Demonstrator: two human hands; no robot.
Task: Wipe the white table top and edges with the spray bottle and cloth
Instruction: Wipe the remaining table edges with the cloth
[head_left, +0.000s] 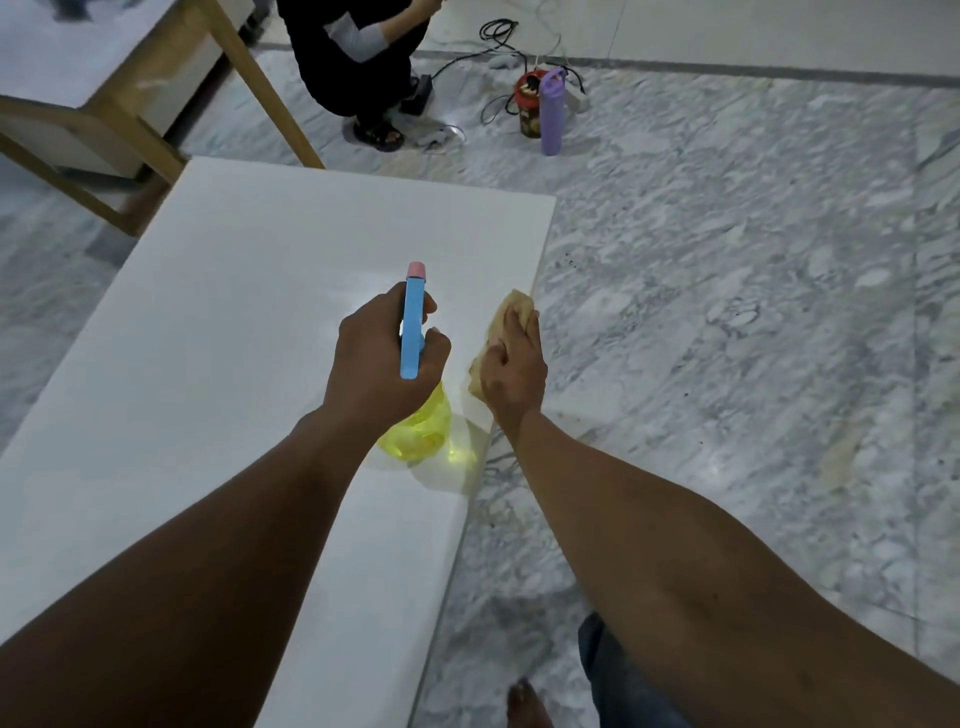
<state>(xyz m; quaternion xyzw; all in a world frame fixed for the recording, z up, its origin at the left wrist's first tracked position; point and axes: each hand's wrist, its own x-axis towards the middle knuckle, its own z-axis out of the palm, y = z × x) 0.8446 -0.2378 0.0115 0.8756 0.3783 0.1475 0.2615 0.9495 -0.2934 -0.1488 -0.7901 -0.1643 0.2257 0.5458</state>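
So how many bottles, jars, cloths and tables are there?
Bottles: 2, yellow spray bottle with blue trigger, purple plastic bottle
Jars: 1, red-lidded dark jar
Cloths: 1, tan crumpled cloth
Tables: 2, white flat table, wooden-framed table
Total: 6

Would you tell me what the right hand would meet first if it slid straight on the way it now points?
Probably nothing: the right hand, gripping the cloth at the right edge of the white table, has only bare edge ahead up to the far corner, though depth is unclear.
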